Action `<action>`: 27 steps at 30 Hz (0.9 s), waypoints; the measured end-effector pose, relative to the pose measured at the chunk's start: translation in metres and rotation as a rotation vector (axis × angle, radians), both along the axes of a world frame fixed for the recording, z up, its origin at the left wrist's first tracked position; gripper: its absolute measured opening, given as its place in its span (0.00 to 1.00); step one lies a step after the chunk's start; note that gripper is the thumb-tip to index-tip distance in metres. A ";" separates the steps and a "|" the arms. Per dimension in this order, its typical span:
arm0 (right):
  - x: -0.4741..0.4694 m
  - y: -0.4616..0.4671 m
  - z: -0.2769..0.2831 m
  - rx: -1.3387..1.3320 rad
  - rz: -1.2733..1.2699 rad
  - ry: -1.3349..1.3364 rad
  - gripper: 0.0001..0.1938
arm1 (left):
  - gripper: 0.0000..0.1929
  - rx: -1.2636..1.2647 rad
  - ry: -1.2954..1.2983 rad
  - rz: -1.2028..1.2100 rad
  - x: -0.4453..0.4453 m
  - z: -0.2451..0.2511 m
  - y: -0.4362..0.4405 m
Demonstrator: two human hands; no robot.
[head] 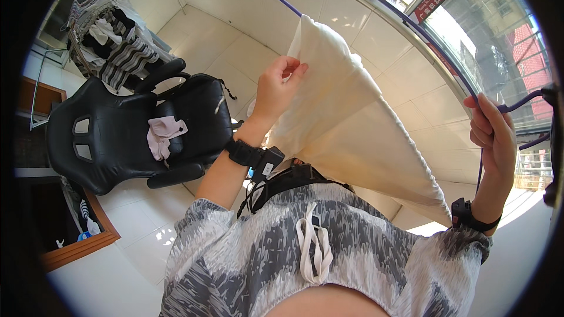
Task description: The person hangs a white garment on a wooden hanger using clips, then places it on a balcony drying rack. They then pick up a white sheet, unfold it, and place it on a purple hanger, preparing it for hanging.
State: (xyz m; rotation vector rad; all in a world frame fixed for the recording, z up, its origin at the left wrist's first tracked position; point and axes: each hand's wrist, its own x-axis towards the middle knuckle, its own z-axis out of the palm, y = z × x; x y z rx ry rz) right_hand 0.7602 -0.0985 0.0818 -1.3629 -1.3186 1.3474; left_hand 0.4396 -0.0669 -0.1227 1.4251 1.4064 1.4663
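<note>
My left hand (282,83) pinches the edge of a thin cream-white cloth (343,110) between thumb and fingers, near its upper corner. The cloth hangs spread in front of my body, its gathered right edge slanting down towards my right forearm. A purple-blue coated clothes hanger (460,79) curves from the top of the view down to the right. One length of it meets the cloth's top corner. At the far right, my right hand (493,132) grips the hanger near its hook. How the cloth sits on the hanger is partly hidden.
A black office chair (105,127) with a pink cloth (165,134) on its seat stands at the left. Behind it is a rack of hanging clothes (128,53). A wood-framed opening (83,246) lies at lower left. A barred window (498,31) is at upper right.
</note>
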 end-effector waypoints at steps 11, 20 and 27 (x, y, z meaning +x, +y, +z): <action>0.035 -0.010 -0.025 0.012 -0.069 0.001 0.13 | 0.14 0.271 -0.325 0.340 -0.091 0.092 0.059; 0.015 0.006 -0.042 -0.004 0.026 -0.106 0.12 | 0.28 -0.392 -0.089 -0.050 -0.101 0.086 0.035; -0.047 0.021 -0.047 -0.081 0.157 -0.091 0.11 | 0.09 0.095 1.069 0.134 0.065 0.062 0.021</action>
